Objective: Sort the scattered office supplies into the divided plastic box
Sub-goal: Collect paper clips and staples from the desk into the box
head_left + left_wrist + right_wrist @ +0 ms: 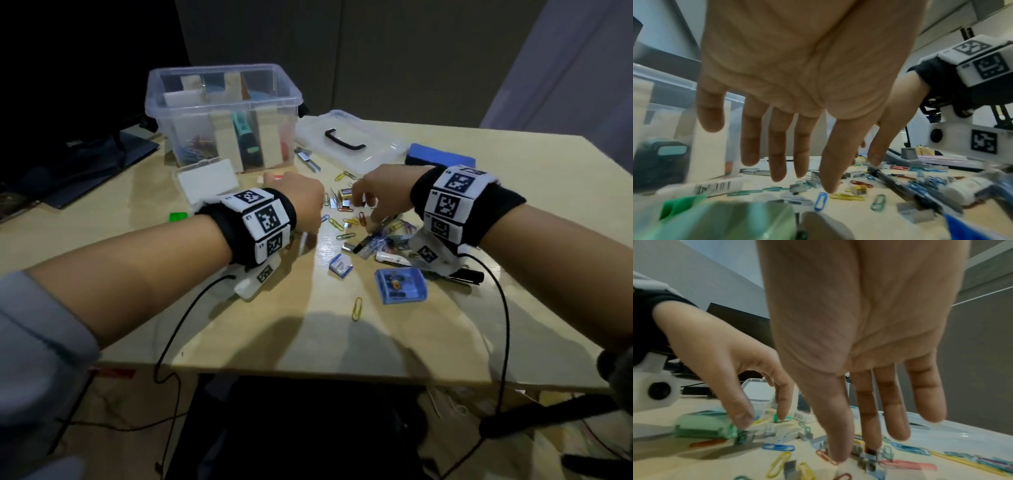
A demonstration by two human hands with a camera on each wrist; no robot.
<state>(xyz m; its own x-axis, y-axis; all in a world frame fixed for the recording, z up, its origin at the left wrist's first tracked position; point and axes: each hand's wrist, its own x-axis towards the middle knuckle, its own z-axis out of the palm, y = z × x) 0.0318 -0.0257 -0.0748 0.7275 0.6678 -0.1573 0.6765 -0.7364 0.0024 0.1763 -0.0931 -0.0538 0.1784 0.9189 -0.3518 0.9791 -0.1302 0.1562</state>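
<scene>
Divided plastic box (219, 102) at far-left of tan table (342, 335), lid (346, 140) beside it; dark room, grey wall. Paper clips (346, 224) scattered mid-table, uncountable. Left hand (301, 202), right hand (380, 192): fingers extended, relaxed, holding nothing.

left hand (301, 202) fingers spread, lowered | right hand (383, 195) fingers extended downward

The right hand (869, 340) hangs palm-down, fingers straight, its thumb and forefinger tips reaching into the coloured paper clips (780, 463) and staple blocks (791, 469) strewn on the surface (694, 467). Beside it, the left hand (719, 356) touches fingertips down near a green box (702, 426).
</scene>
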